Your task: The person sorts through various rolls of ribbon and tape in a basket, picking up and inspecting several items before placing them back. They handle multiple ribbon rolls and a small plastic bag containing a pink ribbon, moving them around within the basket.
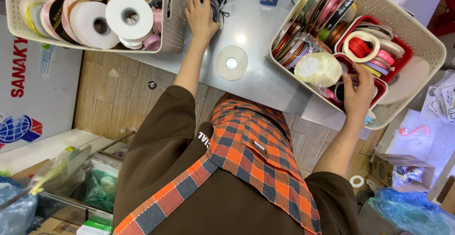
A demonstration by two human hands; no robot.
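One steel table (pixel 258 50) carries two cream baskets of ribbon rolls, one (pixel 177 24) beside the left hand (pixel 201 17), whose grip cannot be told; right hand (pixel 359 95), fingers curled, touches red tray (pixel 379 90) inside the other basket (pixel 426 40); one flat roll (pixel 232 63) lies between.

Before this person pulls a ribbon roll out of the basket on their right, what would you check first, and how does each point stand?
1. Right hand inside the cream plastic basket: ok.
2. Right fingers gripping a roll: cannot tell.
3. Wrapped cream ribbon roll lies loose on the other rolls, beside the hand: not ok, may shift.
4. Flat cream tape roll lies alone on the grey metal table: ok.
5. Left hand holding something: cannot tell.
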